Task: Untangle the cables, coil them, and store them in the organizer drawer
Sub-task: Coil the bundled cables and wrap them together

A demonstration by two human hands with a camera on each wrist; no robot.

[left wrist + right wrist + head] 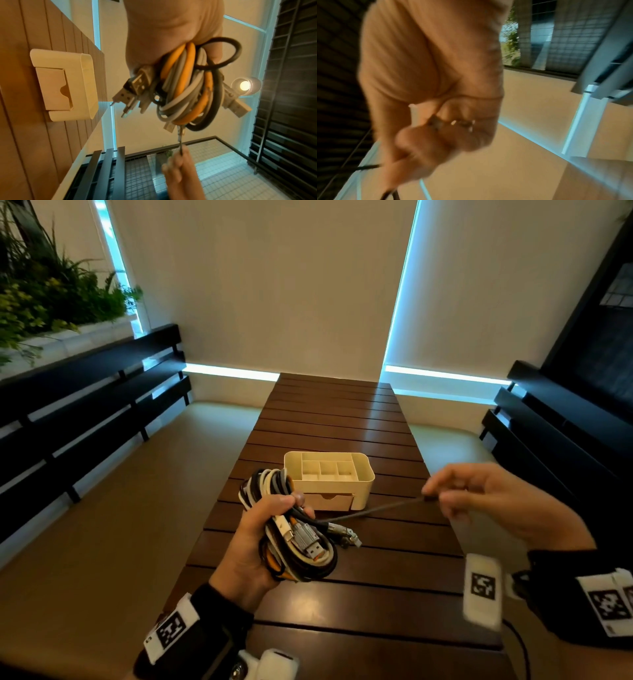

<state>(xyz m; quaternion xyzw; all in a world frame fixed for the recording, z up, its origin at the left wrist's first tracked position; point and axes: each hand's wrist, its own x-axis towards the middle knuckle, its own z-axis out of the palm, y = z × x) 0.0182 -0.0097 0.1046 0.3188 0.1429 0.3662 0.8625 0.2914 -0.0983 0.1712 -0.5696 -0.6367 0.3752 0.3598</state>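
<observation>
My left hand (263, 539) grips a tangled bundle of cables (294, 546) above the slatted table: black, white, grey and orange strands with USB plugs sticking out. In the left wrist view the bundle (188, 88) hangs below the palm. One grey cable (376, 510) runs taut from the bundle to the right, where my right hand (479, 498) pinches its dark end between thumb and fingers. The right wrist view is blurred; the right hand (426, 148) there holds a thin dark cable (368, 167). A cream organizer (363, 474) with top compartments stands behind the bundle, its front drawer (329, 501) slightly out.
The dark wooden slatted table (342, 412) stretches away from me. Dark benches (85, 405) flank it left and right. A planter with green plants (51, 299) sits at the back left. A lamp (245, 85) shows in the left wrist view.
</observation>
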